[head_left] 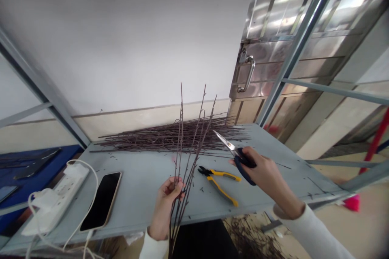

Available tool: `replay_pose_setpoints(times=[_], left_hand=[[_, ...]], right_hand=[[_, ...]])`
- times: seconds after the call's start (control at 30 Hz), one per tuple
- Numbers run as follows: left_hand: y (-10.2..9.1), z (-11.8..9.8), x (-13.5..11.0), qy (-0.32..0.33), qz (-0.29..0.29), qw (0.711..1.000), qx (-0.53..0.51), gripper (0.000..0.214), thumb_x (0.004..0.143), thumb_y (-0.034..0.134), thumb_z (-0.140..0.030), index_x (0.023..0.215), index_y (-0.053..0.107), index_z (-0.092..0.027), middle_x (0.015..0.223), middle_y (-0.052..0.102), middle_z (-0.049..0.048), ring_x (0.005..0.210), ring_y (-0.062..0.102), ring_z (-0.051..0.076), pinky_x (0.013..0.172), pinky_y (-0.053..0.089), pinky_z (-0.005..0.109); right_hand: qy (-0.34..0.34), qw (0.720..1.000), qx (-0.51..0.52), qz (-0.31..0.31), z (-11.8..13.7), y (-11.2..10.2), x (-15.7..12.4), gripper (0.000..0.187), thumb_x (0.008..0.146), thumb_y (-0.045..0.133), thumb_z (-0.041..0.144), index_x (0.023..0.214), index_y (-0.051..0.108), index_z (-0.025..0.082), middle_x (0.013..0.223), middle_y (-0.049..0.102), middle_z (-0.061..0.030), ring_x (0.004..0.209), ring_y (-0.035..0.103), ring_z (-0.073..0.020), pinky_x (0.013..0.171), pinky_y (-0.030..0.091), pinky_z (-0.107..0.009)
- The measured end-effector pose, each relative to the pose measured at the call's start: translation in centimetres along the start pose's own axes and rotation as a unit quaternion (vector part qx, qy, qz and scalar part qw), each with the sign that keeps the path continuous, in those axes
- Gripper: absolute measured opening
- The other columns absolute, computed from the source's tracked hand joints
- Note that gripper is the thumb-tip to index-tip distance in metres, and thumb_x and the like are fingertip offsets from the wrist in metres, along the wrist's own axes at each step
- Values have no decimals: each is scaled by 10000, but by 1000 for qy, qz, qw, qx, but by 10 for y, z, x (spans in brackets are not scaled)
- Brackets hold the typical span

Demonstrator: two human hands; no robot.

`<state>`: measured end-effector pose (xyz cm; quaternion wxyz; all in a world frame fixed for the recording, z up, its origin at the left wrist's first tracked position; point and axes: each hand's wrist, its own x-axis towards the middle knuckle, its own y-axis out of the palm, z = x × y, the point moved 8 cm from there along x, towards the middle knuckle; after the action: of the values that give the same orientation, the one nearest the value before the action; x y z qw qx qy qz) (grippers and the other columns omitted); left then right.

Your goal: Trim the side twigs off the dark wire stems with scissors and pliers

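Now, the left hand [165, 206] gripped thin dark twigs [178, 158], pointing upward. The right hand [255, 166] held blue-handled steel scissors [231, 148].

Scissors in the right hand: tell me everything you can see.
The scissors have shiny steel blades, apparently slightly parted, and dark blue handles. The right hand grips the handles, hiding part of them, and holds them above the grey table. The tips point toward the pile of dark twigs. Nothing else visibly touches them.
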<state>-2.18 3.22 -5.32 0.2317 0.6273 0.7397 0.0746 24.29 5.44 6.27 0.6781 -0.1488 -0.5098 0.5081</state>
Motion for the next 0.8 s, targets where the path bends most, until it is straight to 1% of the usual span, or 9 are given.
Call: replay_pose_setpoints(times=[0.1,0.2,0.33,0.43,0.5,0.57,0.63,0.7,0.8], left_hand=[[-2,2,0,-8,-19,1000,-3,385,464,862,-364,719,709,-121,644,655,11,479,533,63,447,420,165],[-4,6,3,-12,-31,999,-17,389,465,863,-356,737,731,-111,656,669,26,483,534,61,458,427,163],[-6,12,7,-12,-26,999,-31,379,469,865,-342,737,741,-104,624,662,28,465,518,53,452,422,159],[-5,13,9,-7,-14,999,-31,354,503,850,-366,720,741,-109,618,654,23,466,504,45,446,410,150],[-3,12,9,-5,-9,999,-32,349,508,845,-380,700,738,-108,609,645,20,470,496,45,442,401,150],[-1,10,9,-4,-6,1000,-29,357,505,844,-384,708,741,-109,591,627,10,474,487,47,444,397,151],[2,6,8,-4,-1,1000,-21,368,493,848,-382,714,743,-108,565,604,-3,475,476,45,451,395,149],[6,4,7,-5,7,1000,-16,369,492,850,-377,719,744,-106,555,588,-11,486,474,43,464,395,143],[12,3,6,-13,28,999,-20,355,505,849,-365,723,744,-105,547,574,-17,498,479,40,474,388,133]], right_hand=[[53,997,46,9,-11,8,-2,340,772,514,572,726,432,246,532,582,27,419,506,-128,417,396,-218],[75,993,88,39,-19,22,-10,340,762,520,570,747,437,242,554,589,19,441,511,-137,440,425,-234],[66,987,122,79,-16,39,-25,306,790,527,519,845,438,231,640,599,3,510,532,-148,503,461,-252],[38,984,158,66,-6,44,-35,337,812,512,511,949,438,212,798,609,-56,688,589,-185,631,502,-298],[36,977,198,69,0,51,-41,309,840,483,494,957,437,211,835,589,-59,731,580,-184,668,503,-310],[63,964,241,87,3,65,-44,263,859,471,471,917,440,217,792,569,-28,689,555,-162,662,495,-301],[103,945,297,87,5,78,-45,262,852,491,472,860,443,215,777,558,-14,694,549,-151,695,487,-301],[136,917,367,80,11,91,-44,293,822,534,489,811,443,210,802,568,-22,740,562,-156,745,481,-312],[168,874,447,87,24,112,-40,341,745,626,495,781,443,209,867,595,-44,760,569,-164,749,482,-321]])
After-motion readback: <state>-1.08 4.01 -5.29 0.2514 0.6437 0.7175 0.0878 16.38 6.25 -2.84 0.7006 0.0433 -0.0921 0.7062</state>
